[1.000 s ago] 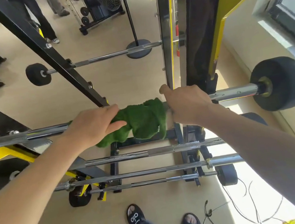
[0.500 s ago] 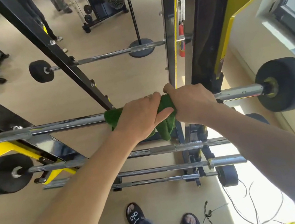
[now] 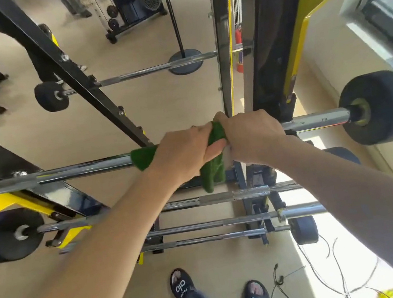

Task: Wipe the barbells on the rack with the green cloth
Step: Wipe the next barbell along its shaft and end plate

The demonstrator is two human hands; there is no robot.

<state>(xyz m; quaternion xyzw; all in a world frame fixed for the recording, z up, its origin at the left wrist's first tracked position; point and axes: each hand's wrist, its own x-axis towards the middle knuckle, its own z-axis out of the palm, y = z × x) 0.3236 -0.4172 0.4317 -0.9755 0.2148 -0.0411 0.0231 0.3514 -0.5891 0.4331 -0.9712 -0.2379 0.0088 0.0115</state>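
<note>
A chrome barbell (image 3: 72,171) with black end weights lies across the black and yellow rack (image 3: 86,88) at chest height. A green cloth (image 3: 212,171) is wrapped over its middle, with one end hanging down. My left hand (image 3: 183,153) grips the cloth around the bar. My right hand (image 3: 251,136) holds the bar right beside it, touching the cloth's right edge. Three more barbells (image 3: 234,195) rest lower on the rack, below my hands.
Another barbell (image 3: 144,72) sits on the far side of the rack. A round stand base (image 3: 185,62) and a weight machine stand on the floor behind. People's legs show at the upper left. Loose cables (image 3: 318,265) lie by my sandalled feet.
My left hand slid the green cloth rightward along the bar until it met my right hand. The cloth is now bunched between both hands.
</note>
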